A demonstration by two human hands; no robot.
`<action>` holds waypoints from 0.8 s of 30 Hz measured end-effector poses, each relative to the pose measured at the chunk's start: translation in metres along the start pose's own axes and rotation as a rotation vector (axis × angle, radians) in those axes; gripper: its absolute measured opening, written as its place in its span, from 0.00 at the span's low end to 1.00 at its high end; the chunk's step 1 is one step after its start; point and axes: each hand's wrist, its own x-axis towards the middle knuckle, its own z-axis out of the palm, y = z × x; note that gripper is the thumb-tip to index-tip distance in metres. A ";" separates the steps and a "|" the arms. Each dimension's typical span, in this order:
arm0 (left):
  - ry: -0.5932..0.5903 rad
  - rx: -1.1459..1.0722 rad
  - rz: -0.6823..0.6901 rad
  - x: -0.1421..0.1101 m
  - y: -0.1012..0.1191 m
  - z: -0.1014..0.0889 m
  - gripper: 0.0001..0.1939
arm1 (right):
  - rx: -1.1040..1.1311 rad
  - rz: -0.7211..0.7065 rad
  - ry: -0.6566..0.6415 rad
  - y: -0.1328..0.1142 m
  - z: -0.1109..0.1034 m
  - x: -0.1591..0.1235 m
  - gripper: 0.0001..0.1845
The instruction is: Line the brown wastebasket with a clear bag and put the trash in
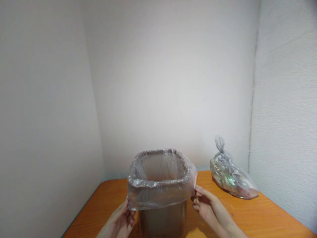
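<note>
A brown-grey trash bin [163, 219] stands upright at the near middle of the table. A clear plastic bin liner [158, 196] lines it, folded over the rim and hanging down outside all round the visible sides. At the liner's lower left corner, my left hand [122, 219] pinches the hem between thumb and fingers. My right hand [205, 205] grips the liner's edge on the right side, where the film bulges out from the bin. The inside of the bin shows only the liner and the far wall; its bottom is hidden.
A knotted clear plastic bag [230, 178] holding mixed trash lies at the back right of the orange-brown wooden table [106, 195]. White walls [168, 82] close in the table at the back and on both sides.
</note>
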 end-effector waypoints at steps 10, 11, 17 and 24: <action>-0.021 -0.055 0.017 -0.009 0.004 0.029 0.08 | 0.233 0.120 0.024 -0.037 0.016 0.072 0.05; -0.014 -0.054 0.004 -0.008 0.003 0.027 0.08 | 0.228 0.130 0.037 -0.031 0.016 0.073 0.06; -0.029 -0.013 0.001 -0.002 0.009 0.013 0.07 | 0.172 0.207 0.037 -0.014 0.007 0.073 0.08; -0.183 0.126 -0.103 0.047 0.042 0.033 0.09 | 0.058 0.313 -0.043 -0.038 0.017 0.121 0.18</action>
